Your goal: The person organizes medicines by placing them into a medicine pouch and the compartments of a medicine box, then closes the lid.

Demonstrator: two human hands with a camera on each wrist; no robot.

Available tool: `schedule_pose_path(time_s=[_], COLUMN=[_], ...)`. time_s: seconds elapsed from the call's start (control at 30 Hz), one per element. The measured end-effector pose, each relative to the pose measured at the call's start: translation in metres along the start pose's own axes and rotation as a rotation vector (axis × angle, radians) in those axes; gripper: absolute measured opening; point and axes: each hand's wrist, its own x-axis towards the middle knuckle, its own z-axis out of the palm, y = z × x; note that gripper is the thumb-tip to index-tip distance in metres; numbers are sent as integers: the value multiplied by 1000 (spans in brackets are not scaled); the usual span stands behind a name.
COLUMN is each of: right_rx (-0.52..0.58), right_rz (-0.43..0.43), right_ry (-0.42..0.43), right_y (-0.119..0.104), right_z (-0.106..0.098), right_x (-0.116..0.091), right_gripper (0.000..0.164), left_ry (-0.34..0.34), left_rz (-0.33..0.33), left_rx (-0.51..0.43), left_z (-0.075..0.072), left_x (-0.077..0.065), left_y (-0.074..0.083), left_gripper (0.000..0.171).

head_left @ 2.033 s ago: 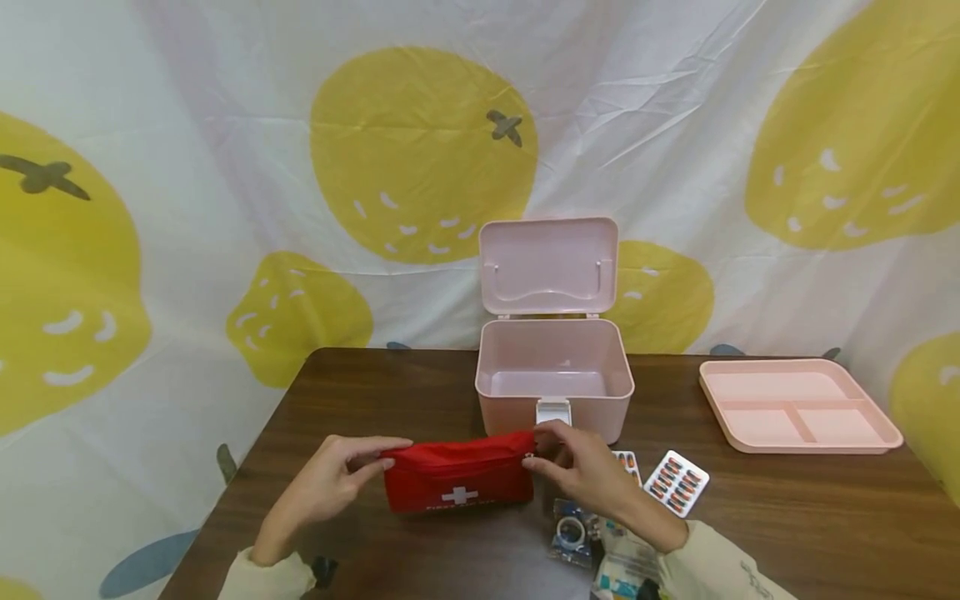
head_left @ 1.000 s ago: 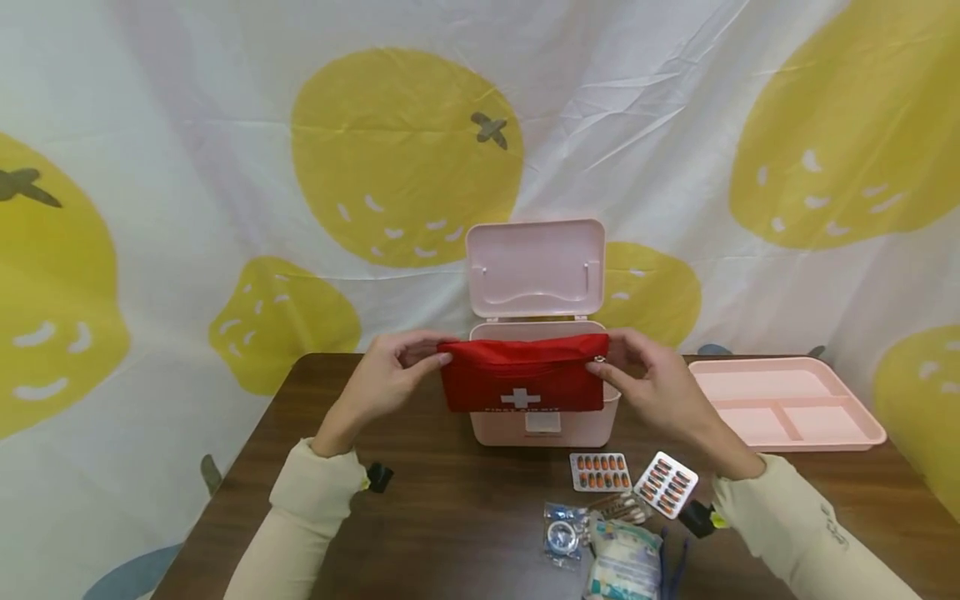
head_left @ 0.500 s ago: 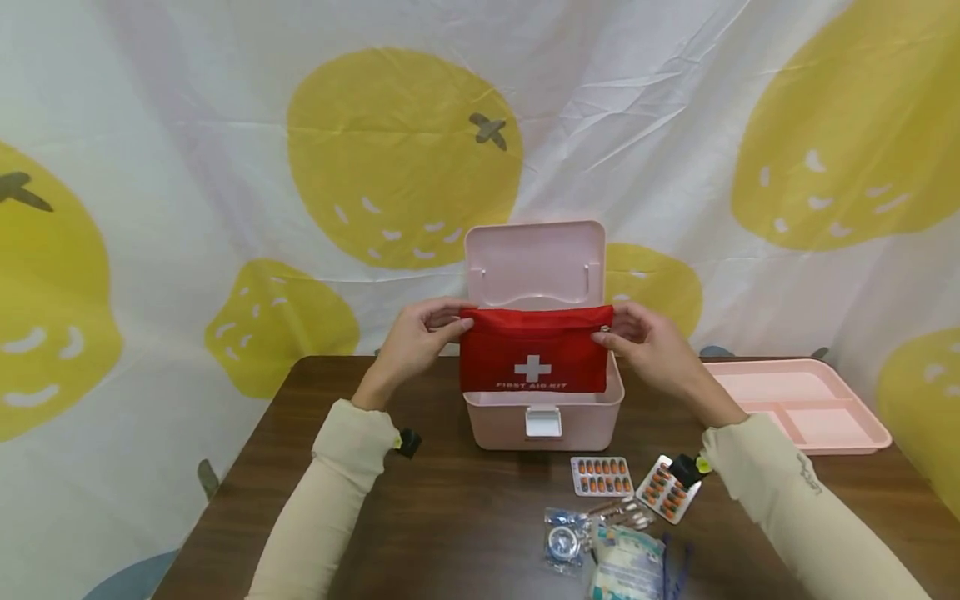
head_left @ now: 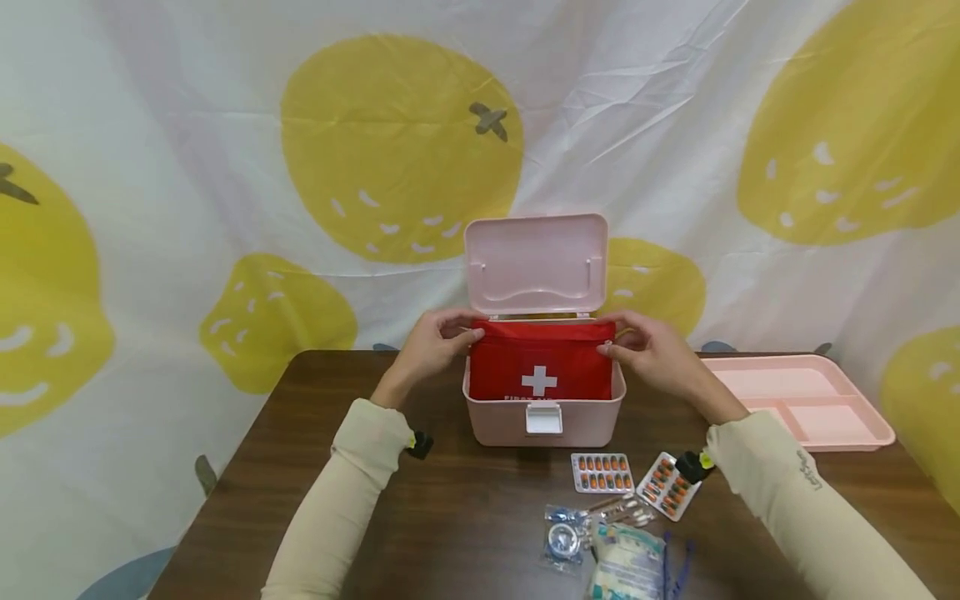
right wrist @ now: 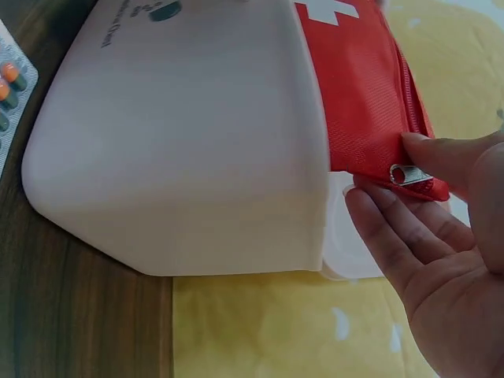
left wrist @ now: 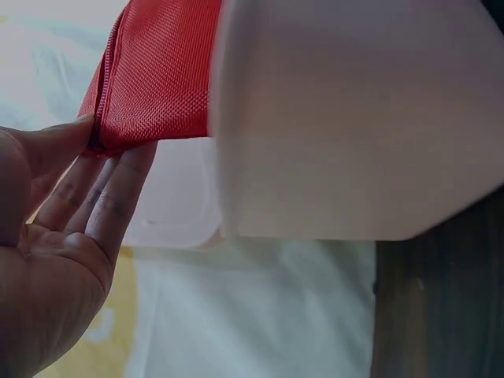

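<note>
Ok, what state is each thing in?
Pink box, lid open
Latch, unfastened
Red pouch, partly inside box
Left hand, pinching pouch
Right hand, pinching pouch
Pink tray, flat, partly hidden
Left blister pack, capsules in
Right blister pack, capsules in
Swabs, wrapping unclear
Round item, clear-wrapped
Soft packet, cut off

Your dark wood-grain table (head_left: 420, 533) carries the open pink box (head_left: 491, 427) near its back edge, the divided pink tray (head_left: 828, 423) rightward. Nearer you lie two capsule blister packs (head_left: 602, 473), swabs (head_left: 628, 510), a bagged white ring (head_left: 562, 540) — and a pale printed packet (head_left: 628, 562).
</note>
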Motion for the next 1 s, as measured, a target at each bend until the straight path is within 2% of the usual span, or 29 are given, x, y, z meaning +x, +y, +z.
schedule_pose_path(time_s=[0.1, 0.2, 0.37, 0.43, 0.57, 0.77, 0.87, 1.0], right_rx=[-22, -56, -176, -224, -279, -411, -478, -521], right_rz=[24, 11, -103, -155, -253, -384, -394, -354], right_ry=[-26, -41, -66, -77, -106, -158, -219, -298], right_y=[2, 4, 6, 6, 5, 0, -3, -6], right_z=[2, 3, 5, 7, 10, 13, 14, 16], right_x=[-1, -1, -1, 0, 3, 4, 3, 3], right_gripper=[37, 35, 35, 35, 30, 24, 21, 18], left_ry=[-7, -31, -85, -104, -154, -236, -292, -344], left_rz=[1, -16, -31, -20, 40, 192, 241, 273], left_rx=[8, 19, 60, 107, 229, 429, 528, 613], left_z=[3, 8, 12, 13, 14, 16, 18, 22], left_x=[-3, -4, -8, -8, -7, -5, -3, -1], left_y=[-7, -12, -16, -16, -14, -8, -6, -4], left_gripper=[22, 20, 18, 18, 16, 16, 17, 18])
